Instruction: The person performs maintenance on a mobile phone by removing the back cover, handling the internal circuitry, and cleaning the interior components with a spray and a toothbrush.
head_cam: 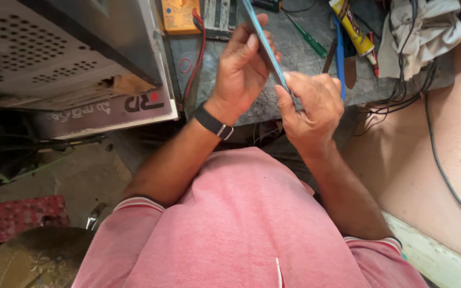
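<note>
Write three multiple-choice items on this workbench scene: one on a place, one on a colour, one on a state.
1. Where does the yellow multimeter lie?
A. on the floor
B. at the far edge of the workbench, left of the hands
C. on the person's lap

2. What colour is the edge of the thin phone-like slab held between the hands?
A. light blue
B. red
C. black

3. How is the slab held?
A. flat on the bench
B. edge-on, by both hands
C. by one hand only

Answers: 1 B, it sits at the top of the view beside a red lead. 2 A, its visible edge is pale blue. 3 B, the left hand cradles it while the right hand pinches its near end.
</note>
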